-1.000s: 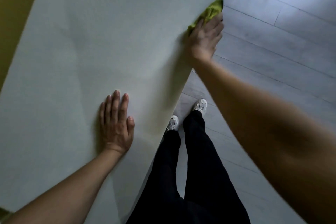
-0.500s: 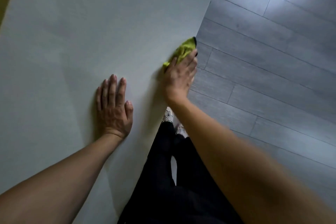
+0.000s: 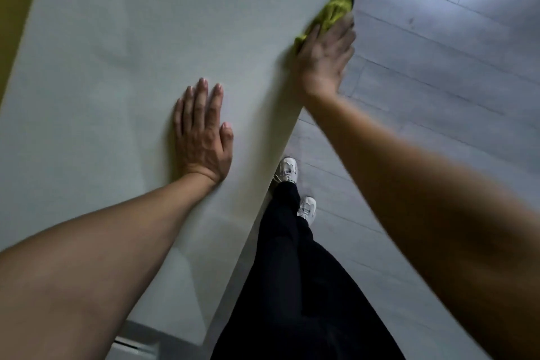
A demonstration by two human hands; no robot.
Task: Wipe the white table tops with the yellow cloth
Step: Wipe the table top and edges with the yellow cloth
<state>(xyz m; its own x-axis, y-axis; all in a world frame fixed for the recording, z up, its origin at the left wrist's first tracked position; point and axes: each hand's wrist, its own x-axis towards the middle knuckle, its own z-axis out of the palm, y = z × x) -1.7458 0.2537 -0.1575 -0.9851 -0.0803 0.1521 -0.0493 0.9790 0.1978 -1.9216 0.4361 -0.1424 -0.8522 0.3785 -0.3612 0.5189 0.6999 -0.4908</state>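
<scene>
The broad flat white bench top (image 3: pixel 122 73) fills the left and centre of the frame, a plain pale surface with a faint greenish-grey cast and soft darker shadows beside each hand. At the upper right of the bench, the crumpled yellow-green cloth (image 3: pixel 333 13) shows a bright lime tone with a dark edge at its far tip. The plank floor (image 3: pixel 438 73) on the right is light grey, ruled by thin dark seams. Black trousers (image 3: pixel 298 286) and white laced shoes (image 3: pixel 287 169) sit lower centre. A mustard-yellow strip (image 3: pixel 14 9) edges the upper left.

White table top (image 3: pixel 122 38) bears a yellow cloth (image 3: pixel 333 13) (at its right edge) and a flat left hand (image 3: pixel 201 137).
</scene>
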